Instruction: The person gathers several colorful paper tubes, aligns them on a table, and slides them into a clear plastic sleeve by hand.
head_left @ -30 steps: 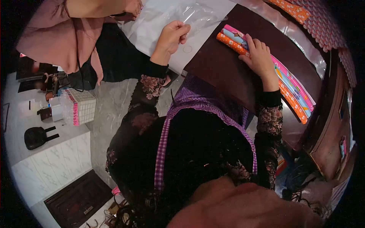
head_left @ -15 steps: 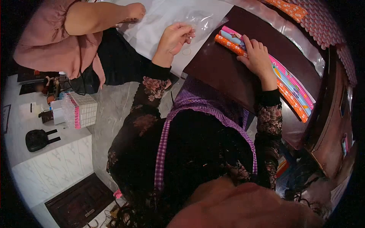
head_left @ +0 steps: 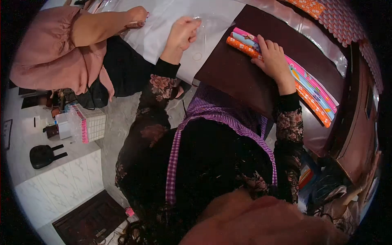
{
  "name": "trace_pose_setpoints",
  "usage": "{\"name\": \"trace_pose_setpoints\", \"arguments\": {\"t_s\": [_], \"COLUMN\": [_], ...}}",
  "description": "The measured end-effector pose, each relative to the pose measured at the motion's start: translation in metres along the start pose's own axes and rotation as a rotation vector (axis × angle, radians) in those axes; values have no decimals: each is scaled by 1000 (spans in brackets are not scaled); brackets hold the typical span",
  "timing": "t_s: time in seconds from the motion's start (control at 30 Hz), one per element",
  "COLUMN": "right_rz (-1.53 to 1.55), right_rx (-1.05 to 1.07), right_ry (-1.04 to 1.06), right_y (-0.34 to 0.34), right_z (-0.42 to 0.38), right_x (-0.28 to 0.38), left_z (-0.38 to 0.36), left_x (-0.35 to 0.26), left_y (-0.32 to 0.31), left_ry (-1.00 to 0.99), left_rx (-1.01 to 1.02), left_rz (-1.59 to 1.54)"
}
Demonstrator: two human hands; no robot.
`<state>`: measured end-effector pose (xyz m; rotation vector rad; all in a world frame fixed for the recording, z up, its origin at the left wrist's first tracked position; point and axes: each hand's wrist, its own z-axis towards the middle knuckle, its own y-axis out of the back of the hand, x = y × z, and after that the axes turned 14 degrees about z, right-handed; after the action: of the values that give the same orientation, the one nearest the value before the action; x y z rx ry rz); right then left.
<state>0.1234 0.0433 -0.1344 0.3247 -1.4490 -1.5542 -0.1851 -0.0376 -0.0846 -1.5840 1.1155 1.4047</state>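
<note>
Left hand (head_left: 181,33) pinches a clear plastic bag (head_left: 212,20) at the surface's (head_left: 241,77) far edge; right hand (head_left: 272,60) lies flat, fingers spread, on colourful rolls (head_left: 310,92)

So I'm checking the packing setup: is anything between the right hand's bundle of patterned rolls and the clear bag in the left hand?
Nothing visible blocks it. The right hand rests on the patterned rolls on the dark table; the left hand pinches the clear bag, with only bare tabletop and white sheet between.
</note>
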Motion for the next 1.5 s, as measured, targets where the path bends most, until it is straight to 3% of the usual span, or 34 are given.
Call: {"name": "trace_pose_setpoints", "arguments": {"t_s": [0.03, 0.13, 0.23, 0.37, 0.53, 0.67, 0.7, 0.8, 0.93, 1.13, 1.23, 1.3, 1.33, 1.4, 1.43, 1.5], "right_rz": [-2, -24, -11, -15, 2, 9, 10, -9, -44, -15, 12, 27, 37, 26, 20, 45], "right_rx": [0, -48, 13, 15, -14, -21, -20, -61, 19, -104, -95, -3, -25, -47, -40, -56], "right_ry": [-7, 41, -19, -34, -6, -2, -2, 53, -13, 93, 81, 5, 31, 44, 47, 31], "right_y": [-1, -4, -3, -1, -1, -2, -2, -5, -4, -14, -17, -14, -13, -11, -11, -8], "right_z": [0, 1, 3, 4, 1, 2, 3, 5, 12, 25, 31, 30, 28, 25, 26, 26], "right_x": [-1, -3, -1, -1, -3, -3, -3, -4, -1, 6, 10, 13, 15, 17, 18, 20], "left_z": [5, 30, 44, 63, 114, 65, 58, 67, 70, 71, 75, 96, 91, 147, 189, 220], "left_x": [-8, -46, -78, -61, 68, 60, 64, 82, 85, 82, 70, 57, 30, 3, -17, -93], "left_y": [2, 10, 4, -27, -68, -101, -104, -112, -113, -116, -106, -88, -79, -30, 1, 32], "left_ry": [-102, -616, -786, -673, -473, -337, -516, -642, -658, -703, -587, -458, -188, -97, -127, -468], "left_rx": [-64, -491, -438, -163, 3, 52, -61, -212, -220, -231, -109, 197, 364, 603, 545, 100], "left_rz": [131, 1051, 1209, 1129, 710, 587, 707, 648, 720, 574, 677, 726, 515, 681, 1048, 1496]}}
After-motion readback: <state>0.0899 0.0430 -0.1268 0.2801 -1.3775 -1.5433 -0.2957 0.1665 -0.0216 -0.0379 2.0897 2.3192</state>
